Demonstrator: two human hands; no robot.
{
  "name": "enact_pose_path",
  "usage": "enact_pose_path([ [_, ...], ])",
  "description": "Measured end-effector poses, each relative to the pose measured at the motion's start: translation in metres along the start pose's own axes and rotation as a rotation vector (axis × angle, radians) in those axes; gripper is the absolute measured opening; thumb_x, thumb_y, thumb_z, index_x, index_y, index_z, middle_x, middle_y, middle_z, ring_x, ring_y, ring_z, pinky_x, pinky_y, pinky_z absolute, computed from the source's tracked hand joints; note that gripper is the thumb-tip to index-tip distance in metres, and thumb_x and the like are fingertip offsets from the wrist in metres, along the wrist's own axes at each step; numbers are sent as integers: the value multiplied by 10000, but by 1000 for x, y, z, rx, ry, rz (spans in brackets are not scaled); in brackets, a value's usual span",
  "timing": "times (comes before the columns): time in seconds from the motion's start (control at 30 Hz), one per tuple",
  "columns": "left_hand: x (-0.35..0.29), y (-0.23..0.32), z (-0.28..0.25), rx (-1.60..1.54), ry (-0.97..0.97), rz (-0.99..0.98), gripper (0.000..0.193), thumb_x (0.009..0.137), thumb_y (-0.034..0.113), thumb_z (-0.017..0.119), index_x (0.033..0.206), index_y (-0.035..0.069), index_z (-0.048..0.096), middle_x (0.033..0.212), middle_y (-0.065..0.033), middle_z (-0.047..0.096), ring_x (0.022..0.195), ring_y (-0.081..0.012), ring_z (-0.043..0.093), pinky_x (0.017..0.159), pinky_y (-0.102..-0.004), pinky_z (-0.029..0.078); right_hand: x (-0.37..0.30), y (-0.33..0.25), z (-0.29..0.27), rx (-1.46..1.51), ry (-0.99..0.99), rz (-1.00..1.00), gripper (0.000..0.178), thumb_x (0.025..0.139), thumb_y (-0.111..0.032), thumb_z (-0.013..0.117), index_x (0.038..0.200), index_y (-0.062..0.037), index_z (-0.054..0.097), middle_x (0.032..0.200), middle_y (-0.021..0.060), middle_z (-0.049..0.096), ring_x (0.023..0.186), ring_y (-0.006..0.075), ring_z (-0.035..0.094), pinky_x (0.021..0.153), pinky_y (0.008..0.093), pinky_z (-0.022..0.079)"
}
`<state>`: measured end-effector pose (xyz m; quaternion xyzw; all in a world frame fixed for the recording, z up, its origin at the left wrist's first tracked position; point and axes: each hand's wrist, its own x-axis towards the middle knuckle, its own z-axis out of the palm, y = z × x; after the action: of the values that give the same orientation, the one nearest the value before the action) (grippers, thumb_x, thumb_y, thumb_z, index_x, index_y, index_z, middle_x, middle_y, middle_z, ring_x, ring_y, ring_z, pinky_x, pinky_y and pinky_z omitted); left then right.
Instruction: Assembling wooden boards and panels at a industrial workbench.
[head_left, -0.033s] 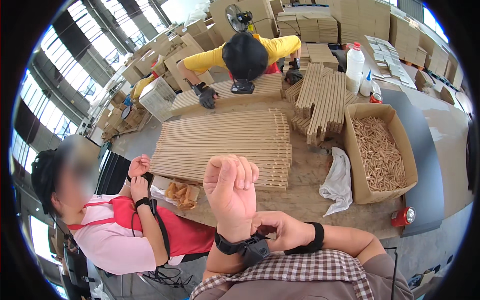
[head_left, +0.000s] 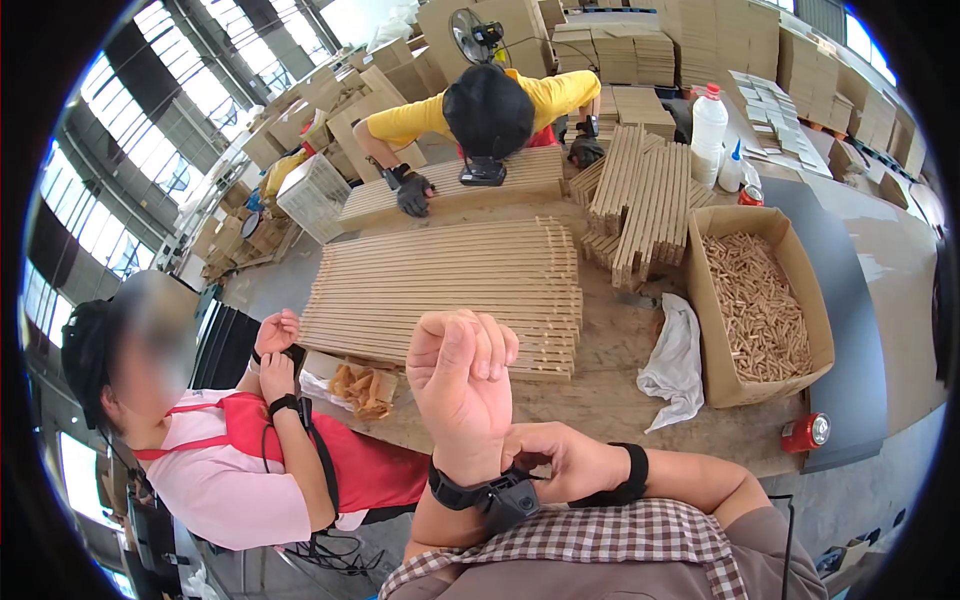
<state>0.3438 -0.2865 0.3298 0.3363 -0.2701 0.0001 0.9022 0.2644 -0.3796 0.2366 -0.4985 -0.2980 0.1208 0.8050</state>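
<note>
My left hand (head_left: 462, 375) is raised over the near side of the wooden workbench (head_left: 610, 395), palm toward me. Its fingers curl into a loose fist with nothing visible in them. A black wrist strap (head_left: 450, 490) circles my left wrist, carrying a small black camera (head_left: 513, 503). Bent across my body, my right arm brings my right hand (head_left: 565, 460) to that wrist, thumb and fingers closed at the strap; the fingertips are partly hidden. Beyond my left hand lies a wide row of grooved wooden slats (head_left: 440, 290), with light dowel ends showing along the right side.
An open cardboard box (head_left: 715, 375) of wooden dowels stands right, beside a white cloth (head_left: 675, 375) and a red can (head_left: 805, 433). More slats are stacked (head_left: 640, 200) behind. One co-worker (head_left: 240, 440) is at left; another (head_left: 490, 110) leans over slats opposite.
</note>
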Motion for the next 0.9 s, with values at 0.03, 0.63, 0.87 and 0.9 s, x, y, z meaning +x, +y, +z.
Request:
enact_pose_path([
  [0.03,0,0,1,30,-14,14,131,953,126,533,840,61,554,588,17,425,536,-101,394,566,-281,341,1,-2,0,-83,-36,-30,299,718,60,660,980,-52,569,890,-10,503,751,77,455,642,221,399],
  [0.63,-24,-26,11,407,-57,-183,49,874,47,659,869,22,617,746,23,586,649,-24,506,566,-175,405,-14,-8,-17,-309,3,66,285,731,81,664,992,-26,625,907,85,647,853,189,629,704,314,502],
  [0.87,-17,-46,5,919,-487,57,89,812,44,706,802,0,629,687,-37,618,592,-84,548,510,-218,411,-25,2,-21,-389,-82,-100,317,745,137,572,1004,-38,629,990,86,648,920,259,616,775,323,483],
  [0.9,-16,-46,6,920,-484,52,89,812,44,706,802,0,629,687,-37,618,592,-84,548,510,-218,411,-27,4,-19,-406,-6,-94,330,742,139,571,1011,-43,632,990,79,648,923,247,616,768,325,480],
])
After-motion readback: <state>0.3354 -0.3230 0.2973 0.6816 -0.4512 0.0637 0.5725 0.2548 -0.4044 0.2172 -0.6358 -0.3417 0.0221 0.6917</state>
